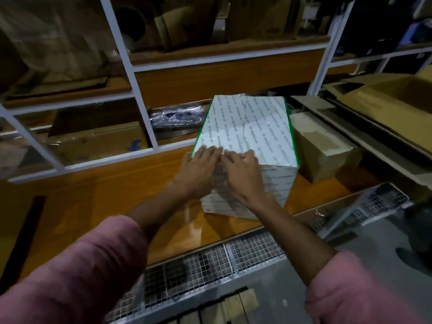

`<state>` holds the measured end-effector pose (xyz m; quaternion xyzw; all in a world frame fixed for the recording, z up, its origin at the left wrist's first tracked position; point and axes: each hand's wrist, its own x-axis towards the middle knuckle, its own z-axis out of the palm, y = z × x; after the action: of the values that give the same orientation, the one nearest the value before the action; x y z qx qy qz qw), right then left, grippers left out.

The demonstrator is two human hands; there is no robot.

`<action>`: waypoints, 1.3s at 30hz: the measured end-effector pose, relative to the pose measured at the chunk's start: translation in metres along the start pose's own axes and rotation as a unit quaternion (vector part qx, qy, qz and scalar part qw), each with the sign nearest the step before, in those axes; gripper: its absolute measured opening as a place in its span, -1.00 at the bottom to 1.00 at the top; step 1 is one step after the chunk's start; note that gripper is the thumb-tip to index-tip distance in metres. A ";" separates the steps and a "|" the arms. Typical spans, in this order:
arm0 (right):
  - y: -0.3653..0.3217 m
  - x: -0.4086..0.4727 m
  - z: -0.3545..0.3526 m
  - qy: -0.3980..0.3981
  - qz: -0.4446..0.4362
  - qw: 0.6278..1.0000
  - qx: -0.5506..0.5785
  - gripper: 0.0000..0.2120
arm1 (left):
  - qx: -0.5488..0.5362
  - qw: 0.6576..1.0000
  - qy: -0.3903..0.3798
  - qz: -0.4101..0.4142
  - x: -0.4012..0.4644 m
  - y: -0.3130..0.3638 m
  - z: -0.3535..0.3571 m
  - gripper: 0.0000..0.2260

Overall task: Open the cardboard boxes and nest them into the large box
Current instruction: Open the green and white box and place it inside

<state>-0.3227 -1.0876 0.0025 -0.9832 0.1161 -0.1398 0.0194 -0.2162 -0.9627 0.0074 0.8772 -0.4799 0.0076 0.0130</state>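
Your white, tape-wrapped cardboard box with green edges (pixel 247 141) sits upright on the glossy orange-brown wooden bench (pixel 117 195), with a plain brown cardboard box (pixel 325 155) just beside it on its right. Your left hand (pixel 198 169) and right hand (pixel 243 176) lie side by side on the white box's near top edge, fingers (pixel 211 152) spread flat on the top, not closed around anything. Pink sleeves (pixel 81 272) cover your forearms. A larger open brown carton (pixel 385 106) stands further right, and white-framed shelves (pixel 145 99) rise behind the bench.
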 end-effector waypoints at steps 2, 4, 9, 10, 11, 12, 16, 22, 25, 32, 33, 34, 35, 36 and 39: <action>-0.022 0.016 -0.005 -0.018 -0.079 0.996 0.045 -0.52 | 0.025 0.999 -0.014 -0.038 -0.011 -0.029 -0.008 -0.22; -0.032 0.028 -0.015 -0.052 -0.121 0.984 0.120 -0.61 | 0.049 0.996 -0.040 -0.065 -0.024 -0.057 -0.013 -0.22; -0.012 0.027 -0.034 -0.024 -0.069 0.992 0.107 -0.75 | 0.040 0.989 -0.087 -0.114 -0.057 -0.099 -0.022 -0.19; -0.010 0.025 -0.033 -0.025 -0.056 0.993 0.105 -0.71 | 0.036 0.988 -0.095 -0.118 -0.061 -0.103 -0.024 -0.19; -0.012 0.021 -0.029 -0.031 -0.043 0.992 0.112 -0.67 | 0.030 0.987 -0.103 -0.122 -0.065 -0.106 -0.026 -0.20; -0.017 0.016 -0.022 -0.032 -0.037 0.992 0.118 -0.62 | 0.023 0.986 -0.106 -0.127 -0.067 -0.108 -0.027 -0.23; -0.055 -0.001 0.010 -0.017 -0.041 0.990 0.137 -0.45 | 0.007 0.995 -0.026 -0.096 -0.075 -0.102 -0.030 -0.66; -0.126 0.017 0.018 -0.016 -0.065 0.980 0.185 -0.65 | -0.209 0.972 0.082 -0.071 -0.106 -0.067 -0.016 -0.58; -0.136 0.022 0.017 0.020 -0.060 0.951 0.302 -0.75 | -0.173 0.970 0.077 -0.154 -0.108 -0.075 -0.006 -0.39; -0.076 0.013 0.018 0.113 0.125 0.959 0.229 -0.74 | -0.063 0.983 0.003 -0.174 -0.134 -0.097 0.005 -0.16; -0.074 0.013 0.014 0.116 0.145 0.957 0.221 -0.68 | -0.063 0.983 0.005 -0.170 -0.140 -0.103 0.006 -0.17; -0.073 0.014 0.011 0.131 0.157 0.955 0.217 -0.63 | -0.062 0.984 0.009 -0.168 -0.146 -0.109 0.006 -0.19; -0.073 0.014 0.007 0.149 0.164 0.950 0.220 -0.58 | -0.061 0.984 0.016 -0.166 -0.153 -0.115 0.007 -0.19; -0.073 0.016 0.005 0.174 0.164 0.944 0.227 -0.51 | -0.064 0.984 0.022 -0.166 -0.161 -0.120 0.007 -0.19; -0.074 0.021 -0.005 0.224 0.181 0.916 0.279 -0.23 | -0.094 0.980 0.042 -0.173 -0.191 -0.138 0.011 -0.17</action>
<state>-0.2877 -1.0209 0.0184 -0.8429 0.2495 -0.3773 0.2915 -0.2028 -0.7276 -0.0106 0.9407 -0.3186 -0.0024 0.1166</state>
